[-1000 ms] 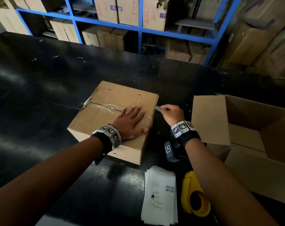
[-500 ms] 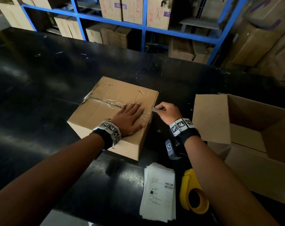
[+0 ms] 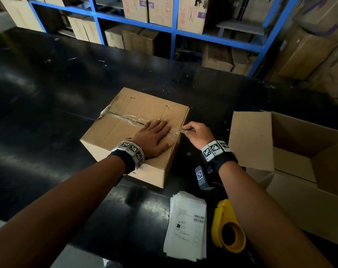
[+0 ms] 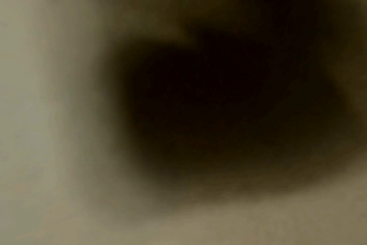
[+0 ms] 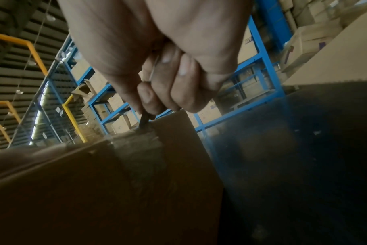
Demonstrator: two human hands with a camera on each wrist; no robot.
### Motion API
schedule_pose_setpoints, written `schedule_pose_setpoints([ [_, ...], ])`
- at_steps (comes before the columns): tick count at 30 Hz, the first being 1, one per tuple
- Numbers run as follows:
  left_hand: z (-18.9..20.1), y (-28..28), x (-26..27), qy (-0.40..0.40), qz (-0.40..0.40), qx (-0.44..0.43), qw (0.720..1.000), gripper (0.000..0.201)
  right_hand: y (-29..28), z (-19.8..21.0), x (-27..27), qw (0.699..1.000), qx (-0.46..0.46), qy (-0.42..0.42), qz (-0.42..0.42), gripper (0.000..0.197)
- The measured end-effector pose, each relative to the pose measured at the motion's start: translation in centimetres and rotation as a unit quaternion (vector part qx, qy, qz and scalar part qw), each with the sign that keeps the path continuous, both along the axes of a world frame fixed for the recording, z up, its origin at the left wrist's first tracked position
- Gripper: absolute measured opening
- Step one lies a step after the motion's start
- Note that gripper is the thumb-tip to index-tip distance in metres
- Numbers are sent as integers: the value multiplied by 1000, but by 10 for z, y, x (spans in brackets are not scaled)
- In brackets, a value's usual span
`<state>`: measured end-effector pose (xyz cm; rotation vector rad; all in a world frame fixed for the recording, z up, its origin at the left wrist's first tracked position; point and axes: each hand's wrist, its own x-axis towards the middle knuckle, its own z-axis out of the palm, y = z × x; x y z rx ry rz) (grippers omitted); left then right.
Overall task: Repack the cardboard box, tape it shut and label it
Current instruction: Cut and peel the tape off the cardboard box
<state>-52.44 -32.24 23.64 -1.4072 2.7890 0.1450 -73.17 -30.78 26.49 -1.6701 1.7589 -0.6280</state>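
Note:
A closed cardboard box (image 3: 125, 122) with clear tape (image 3: 133, 118) along its top seam sits mid-table. My left hand (image 3: 156, 134) lies flat on the lid, fingers straight, pressing down near the right end of the seam. My right hand (image 3: 189, 130) pinches a small grey blade (image 3: 182, 130) whose tip touches the box's right top edge at the seam. In the right wrist view the curled fingers (image 5: 157, 92) grip the dark blade (image 5: 144, 121), which meets the taped edge (image 5: 136, 144) of the box (image 5: 84, 190). The left wrist view is dark and blurred.
An open cardboard box (image 3: 292, 151) stands at the right with one flap up. A stack of white labels (image 3: 187, 225) and a yellow tape dispenser (image 3: 226, 227) lie near the front edge. Blue shelving (image 3: 172, 29) with cartons stands beyond the black table (image 3: 48, 113).
My right hand has carried the blade leftward from beside the box to the seam at its right top edge. The left hand stays flat on the lid.

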Motion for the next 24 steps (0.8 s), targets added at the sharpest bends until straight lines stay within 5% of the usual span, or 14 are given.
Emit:
schedule_pose_setpoints([
  [18, 3, -2, 0, 11, 18, 28, 999, 65, 38, 17, -14, 992, 66, -71, 75, 17],
  [24, 19, 11, 56, 31, -27, 84, 996, 95, 33, 25, -21, 999, 1, -41, 11, 20],
])
